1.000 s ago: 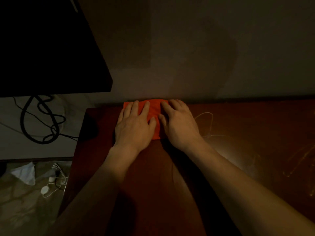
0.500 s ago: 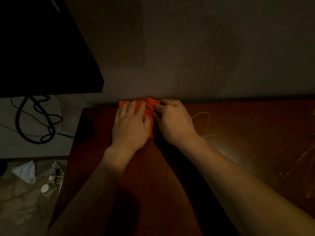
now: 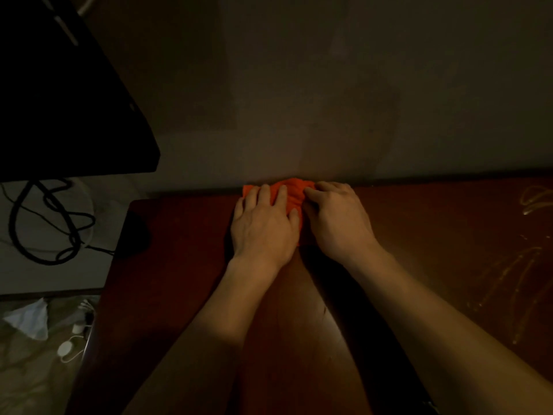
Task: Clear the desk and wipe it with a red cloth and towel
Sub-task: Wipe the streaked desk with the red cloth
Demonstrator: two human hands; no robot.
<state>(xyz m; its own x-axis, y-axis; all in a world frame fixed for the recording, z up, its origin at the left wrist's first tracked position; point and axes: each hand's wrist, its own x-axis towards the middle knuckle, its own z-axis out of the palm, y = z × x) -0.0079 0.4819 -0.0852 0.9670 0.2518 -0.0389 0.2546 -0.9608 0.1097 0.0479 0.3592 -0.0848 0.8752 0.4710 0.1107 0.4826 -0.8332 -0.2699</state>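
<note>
We see the bunched, bright red cloth (image 3: 291, 191) lying at the far edge of the dark reddish-brown wooden counter (image 3: 185, 265), touching the grey wall (image 3: 299, 100). Our left hand (image 3: 263, 226) rests flat on the cloth's left part, fingers spread and straight. Our right hand (image 3: 336, 218) sits on the cloth's right part, fingers curled, gathering folds of fabric. Left of the cloth, beyond the counter's end, black cables (image 3: 45, 223) loop below a black slanted panel (image 3: 59, 100).
</note>
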